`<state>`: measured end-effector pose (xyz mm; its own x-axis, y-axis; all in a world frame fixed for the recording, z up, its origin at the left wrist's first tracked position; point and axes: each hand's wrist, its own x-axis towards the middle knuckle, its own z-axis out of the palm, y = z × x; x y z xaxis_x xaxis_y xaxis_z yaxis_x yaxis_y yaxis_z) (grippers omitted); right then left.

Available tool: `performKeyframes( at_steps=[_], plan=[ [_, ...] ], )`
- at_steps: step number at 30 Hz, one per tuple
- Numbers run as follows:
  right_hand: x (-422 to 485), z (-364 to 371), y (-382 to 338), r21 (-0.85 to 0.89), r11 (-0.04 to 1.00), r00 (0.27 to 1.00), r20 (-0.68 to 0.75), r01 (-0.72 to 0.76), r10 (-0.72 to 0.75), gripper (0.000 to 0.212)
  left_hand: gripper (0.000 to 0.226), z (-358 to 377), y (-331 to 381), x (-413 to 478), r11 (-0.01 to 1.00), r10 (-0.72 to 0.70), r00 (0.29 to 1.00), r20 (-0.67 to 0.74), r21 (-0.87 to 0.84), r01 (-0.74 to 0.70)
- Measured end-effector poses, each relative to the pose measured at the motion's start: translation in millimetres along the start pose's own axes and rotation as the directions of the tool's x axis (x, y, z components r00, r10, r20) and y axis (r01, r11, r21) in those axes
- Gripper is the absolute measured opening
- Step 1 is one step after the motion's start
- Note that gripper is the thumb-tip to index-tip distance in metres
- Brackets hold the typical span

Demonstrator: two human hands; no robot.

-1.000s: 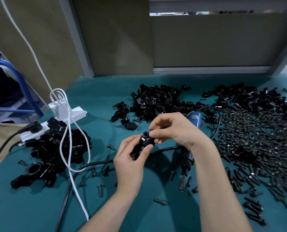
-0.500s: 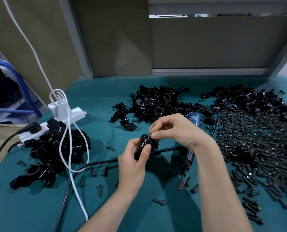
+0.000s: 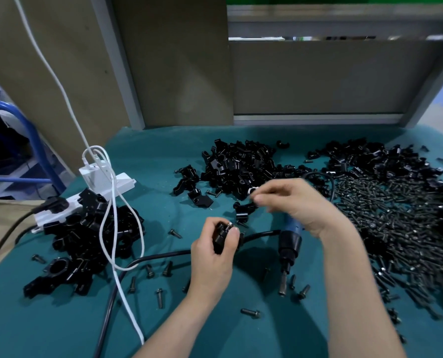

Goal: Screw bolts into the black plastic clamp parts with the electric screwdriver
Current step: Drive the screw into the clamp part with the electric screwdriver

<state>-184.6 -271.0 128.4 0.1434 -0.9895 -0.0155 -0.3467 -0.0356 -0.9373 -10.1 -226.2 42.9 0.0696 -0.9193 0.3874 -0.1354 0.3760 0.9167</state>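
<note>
My left hand (image 3: 210, 257) grips a black plastic clamp part (image 3: 221, 237) just above the green mat, with a bolt head (image 3: 229, 224) showing at its top. My right hand (image 3: 295, 202) hovers further back, blurred, its fingertips bunched near the edge of the loose clamp parts pile (image 3: 241, 166). Whether it holds anything is unclear. The blue and black electric screwdriver (image 3: 290, 244) lies on the mat under my right wrist, its bit pointing towards me. A large heap of black bolts (image 3: 401, 218) spreads out on the right.
A pile of larger black clamp assemblies (image 3: 86, 239) lies at the left by a white power strip (image 3: 104, 189) with white cables (image 3: 111, 228). A black cord (image 3: 137, 262) crosses the mat. Loose bolts (image 3: 250, 311) are scattered near me. Another pile of parts (image 3: 370, 161) sits at the back right.
My right hand has let go of the clamp part and moved up and to the right, towards the parts pile. My left hand has lowered slightly, still gripping the part.
</note>
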Motion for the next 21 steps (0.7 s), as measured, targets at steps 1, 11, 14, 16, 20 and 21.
performKeyframes(
  at_steps=[1,11,14,16,20,21],
  plan=[
    [0.1,-13.4,8.3,-0.071,0.994,0.980,-0.186,-0.085,0.070,0.009,0.019,-0.1,0.8,-0.2,1.000,-0.012,1.000,0.016,0.004,0.012],
    [-2.9,-5.6,58.4,0.017,0.843,0.759,-0.427,-0.537,0.492,0.038,0.021,1.8,-3.6,0.6,0.999,-0.039,0.996,0.084,-0.024,0.041],
    [-2.7,-14.3,54.8,0.624,0.719,0.826,-0.202,-0.306,0.526,0.034,0.014,0.1,-5.2,1.4,0.998,-0.064,0.995,0.082,-0.015,0.065],
    [1.0,-19.5,42.8,0.894,0.436,0.910,-0.096,-0.098,0.402,0.036,0.015,-0.8,-5.4,1.4,0.997,-0.072,0.994,0.078,-0.008,0.073],
    [16.4,-15.7,22.0,0.965,0.165,0.918,-0.248,0.205,0.310,0.045,0.017,-1.3,-3.8,0.0,0.999,-0.044,0.995,0.088,0.024,0.042],
    [18.0,-11.1,21.5,0.953,0.200,0.911,-0.281,0.228,0.301,0.047,0.018,-1.5,-3.5,-0.1,0.999,-0.035,0.995,0.089,0.041,0.032]
  ],
)
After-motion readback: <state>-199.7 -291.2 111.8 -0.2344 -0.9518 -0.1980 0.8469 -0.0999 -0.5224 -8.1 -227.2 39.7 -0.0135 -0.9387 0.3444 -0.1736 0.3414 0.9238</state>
